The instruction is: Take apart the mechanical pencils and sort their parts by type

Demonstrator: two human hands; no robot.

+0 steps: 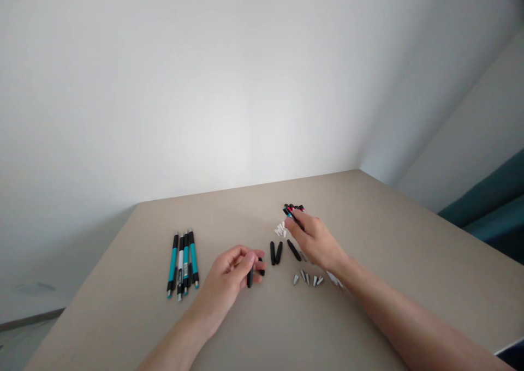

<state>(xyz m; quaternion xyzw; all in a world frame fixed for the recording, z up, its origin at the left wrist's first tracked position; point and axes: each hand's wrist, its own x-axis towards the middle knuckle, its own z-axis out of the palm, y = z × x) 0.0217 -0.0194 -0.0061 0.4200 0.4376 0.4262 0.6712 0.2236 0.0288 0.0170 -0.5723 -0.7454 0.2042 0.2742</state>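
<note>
At the left of the surface (135, 311) we see a cluster of teal, white and black pens (194, 259) lying side by side. Next, the thumb and forefinger of our left hand (233, 270) are clamped on a black grip sleeve (250, 278); a second black piece (261, 267) shows beside the other fingers, and we cannot tell whether they hold it. Three loose black sleeves (279, 252) lie between our hands, with small white parts (280, 230) behind and silvery cone tips (308, 279) nearer us. Our right hand (314, 235) pinches a teal-and-black barrel (289, 213) between thumb and forefinger, just beside pink-and-black barrels (302, 208).
</note>
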